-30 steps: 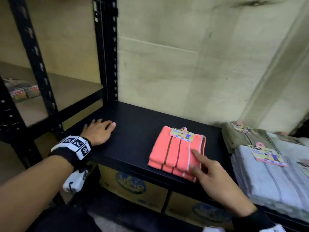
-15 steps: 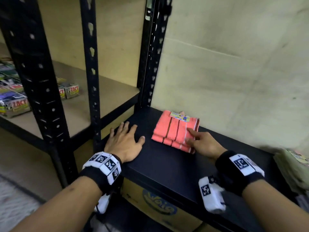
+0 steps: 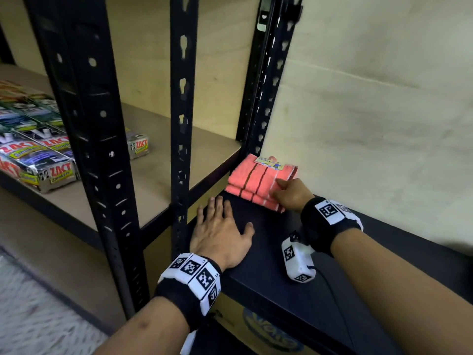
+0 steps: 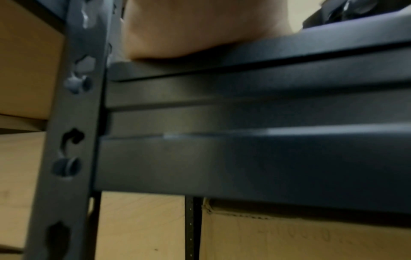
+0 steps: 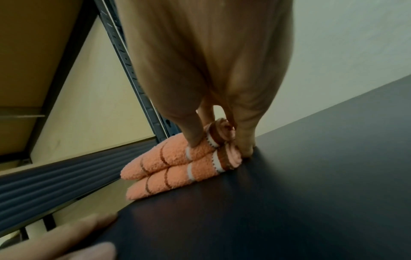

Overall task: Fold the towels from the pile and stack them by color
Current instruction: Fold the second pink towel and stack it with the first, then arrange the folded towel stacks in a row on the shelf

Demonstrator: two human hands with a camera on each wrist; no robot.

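Observation:
A folded coral-pink towel (image 3: 256, 180) with brown and white stripes and a paper tag lies at the back left corner of the black shelf top (image 3: 268, 252), against the wall. My right hand (image 3: 289, 196) is at its near right corner. In the right wrist view the thumb (image 5: 195, 139) presses on top of the towel (image 5: 169, 168) and the corner is bunched between thumb and fingers. My left hand (image 3: 222, 231) lies flat, fingers spread, on the shelf just in front of the towel, holding nothing. The left wrist view shows only its palm (image 4: 200, 26) on the shelf edge (image 4: 244, 88).
Black rack uprights (image 3: 184, 98) stand right beside the towel's left side. Beyond them is a wooden shelf (image 3: 158, 175) with toothpaste boxes (image 3: 38, 160). A cardboard box (image 3: 268, 334) sits under the black shelf. The wall (image 3: 384, 98) closes off the back.
The towel has slid left and back with my right hand on it, ending in the corner by the upright. The view has swung left, so the grey towel pile is out of sight.

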